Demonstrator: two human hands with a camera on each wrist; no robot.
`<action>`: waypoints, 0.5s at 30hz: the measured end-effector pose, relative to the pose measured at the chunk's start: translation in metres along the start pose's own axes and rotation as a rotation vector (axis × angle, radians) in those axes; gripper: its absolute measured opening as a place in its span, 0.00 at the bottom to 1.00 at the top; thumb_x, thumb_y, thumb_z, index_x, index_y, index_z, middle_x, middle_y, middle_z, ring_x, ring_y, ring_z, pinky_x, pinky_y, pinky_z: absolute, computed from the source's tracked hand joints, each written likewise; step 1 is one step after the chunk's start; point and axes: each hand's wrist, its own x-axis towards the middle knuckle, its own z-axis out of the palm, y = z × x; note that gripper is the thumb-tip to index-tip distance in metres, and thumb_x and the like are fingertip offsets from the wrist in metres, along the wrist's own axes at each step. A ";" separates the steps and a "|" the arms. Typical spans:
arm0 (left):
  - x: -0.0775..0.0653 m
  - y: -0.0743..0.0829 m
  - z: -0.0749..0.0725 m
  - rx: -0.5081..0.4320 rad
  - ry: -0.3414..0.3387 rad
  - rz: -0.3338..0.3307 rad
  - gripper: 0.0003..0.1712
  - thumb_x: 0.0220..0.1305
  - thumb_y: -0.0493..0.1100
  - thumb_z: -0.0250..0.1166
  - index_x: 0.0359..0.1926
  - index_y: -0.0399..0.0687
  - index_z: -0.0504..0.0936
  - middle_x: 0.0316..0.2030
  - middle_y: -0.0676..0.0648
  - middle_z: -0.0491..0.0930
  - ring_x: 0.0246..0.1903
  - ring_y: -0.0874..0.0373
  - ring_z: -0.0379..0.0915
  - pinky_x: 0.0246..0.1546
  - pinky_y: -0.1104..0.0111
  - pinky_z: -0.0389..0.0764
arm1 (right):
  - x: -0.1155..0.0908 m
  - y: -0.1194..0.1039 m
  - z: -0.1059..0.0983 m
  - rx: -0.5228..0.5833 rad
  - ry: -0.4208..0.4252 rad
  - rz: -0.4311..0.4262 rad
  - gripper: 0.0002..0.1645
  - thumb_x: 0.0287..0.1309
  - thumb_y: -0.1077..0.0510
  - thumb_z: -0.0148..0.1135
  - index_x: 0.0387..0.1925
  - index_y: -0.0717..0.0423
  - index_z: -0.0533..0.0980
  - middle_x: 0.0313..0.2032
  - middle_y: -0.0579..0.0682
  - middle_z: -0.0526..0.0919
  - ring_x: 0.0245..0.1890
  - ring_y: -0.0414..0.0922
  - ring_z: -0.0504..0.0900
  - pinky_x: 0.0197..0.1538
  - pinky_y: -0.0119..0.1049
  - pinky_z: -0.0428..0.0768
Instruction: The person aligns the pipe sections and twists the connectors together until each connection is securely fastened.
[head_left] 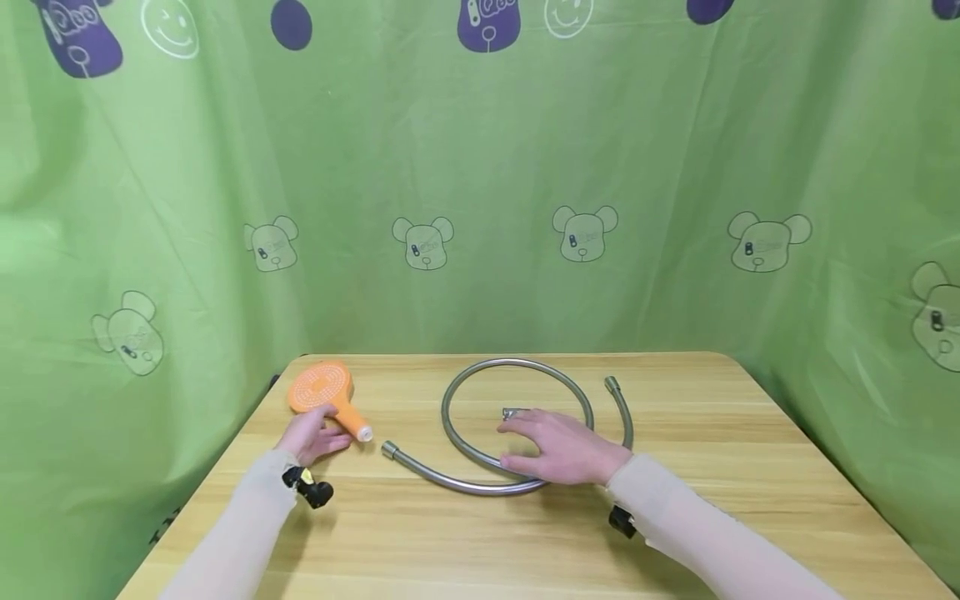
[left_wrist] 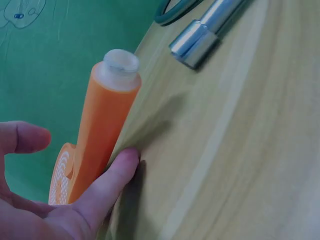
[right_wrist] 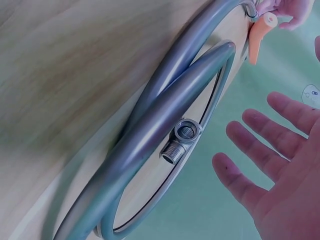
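Observation:
An orange shower head (head_left: pixel 321 387) with a white threaded end lies at the table's left. Beside its handle (left_wrist: pixel 102 117) is my left hand (head_left: pixel 313 435); in the left wrist view the thumb stands apart from the handle while another finger extends along its lower side. A looped grey metal shower hose (head_left: pixel 480 489) lies in the middle, its left metal end (left_wrist: pixel 194 46) close to the shower head. Over the hose's right part hovers my right hand (head_left: pixel 564 448), fingers spread and holding nothing. Within the loop is a small threaded metal fitting (right_wrist: pixel 182 137), partly hidden by that hand in the head view.
The wooden table (head_left: pixel 420 550) has a green patterned curtain (head_left: pixel 495 300) behind it and on both sides. The hose's other end (head_left: pixel 612 384) points toward the back, right of the loop. Each wrist carries a small black camera.

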 end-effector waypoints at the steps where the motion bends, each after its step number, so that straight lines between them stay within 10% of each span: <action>1: 0.001 0.001 0.000 -0.013 -0.014 -0.009 0.46 0.74 0.39 0.45 0.70 0.18 0.22 0.69 0.13 0.47 0.69 0.25 0.54 0.70 0.47 0.65 | 0.000 0.000 0.000 0.002 -0.002 -0.003 0.40 0.64 0.24 0.50 0.68 0.41 0.72 0.69 0.50 0.73 0.70 0.52 0.70 0.71 0.55 0.69; 8: 0.006 0.007 0.002 -0.073 -0.005 -0.058 0.48 0.73 0.38 0.47 0.71 0.21 0.22 0.73 0.17 0.32 0.73 0.28 0.49 0.70 0.50 0.66 | 0.003 -0.005 0.001 0.016 -0.007 -0.014 0.40 0.64 0.25 0.51 0.68 0.41 0.72 0.70 0.51 0.72 0.70 0.52 0.69 0.71 0.56 0.68; 15: 0.015 0.008 0.009 -0.032 0.062 -0.076 0.41 0.68 0.38 0.57 0.74 0.26 0.48 0.68 0.21 0.60 0.66 0.33 0.67 0.58 0.55 0.80 | 0.008 -0.009 0.000 0.031 -0.005 -0.037 0.40 0.64 0.24 0.51 0.69 0.40 0.71 0.69 0.47 0.73 0.71 0.52 0.69 0.71 0.54 0.69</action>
